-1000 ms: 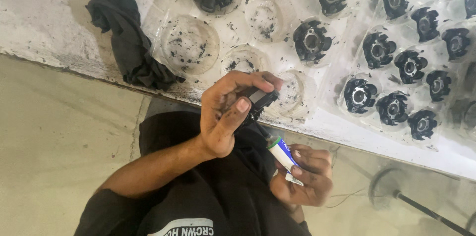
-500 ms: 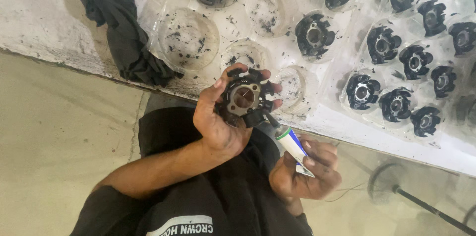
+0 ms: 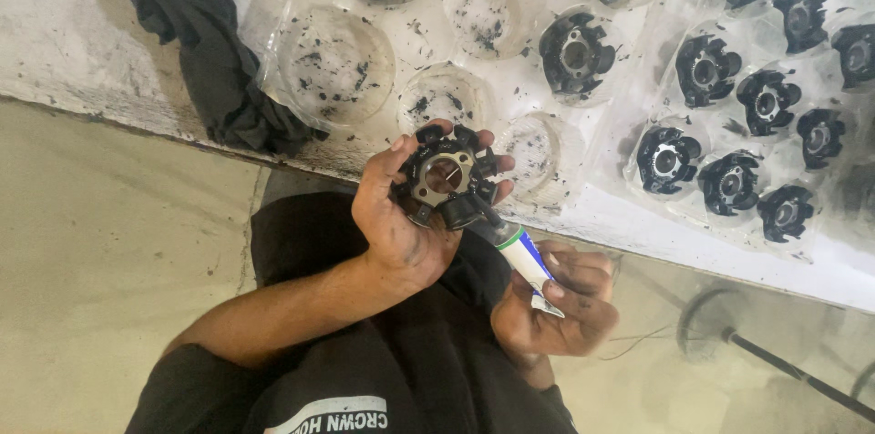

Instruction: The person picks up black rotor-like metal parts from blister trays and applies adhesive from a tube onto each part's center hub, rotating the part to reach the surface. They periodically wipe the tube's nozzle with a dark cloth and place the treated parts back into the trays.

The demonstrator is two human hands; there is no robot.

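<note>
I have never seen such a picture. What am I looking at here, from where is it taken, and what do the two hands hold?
The camera sits on a person's head and looks down at their own hands, so the scene appears upside down. The left hand holds a black star-shaped part with a metal ring in its middle. The right hand holds a small white and blue tube, its tip touching that part. On the white bench lie clear plastic trays with more such parts and a dark cloth.
</note>
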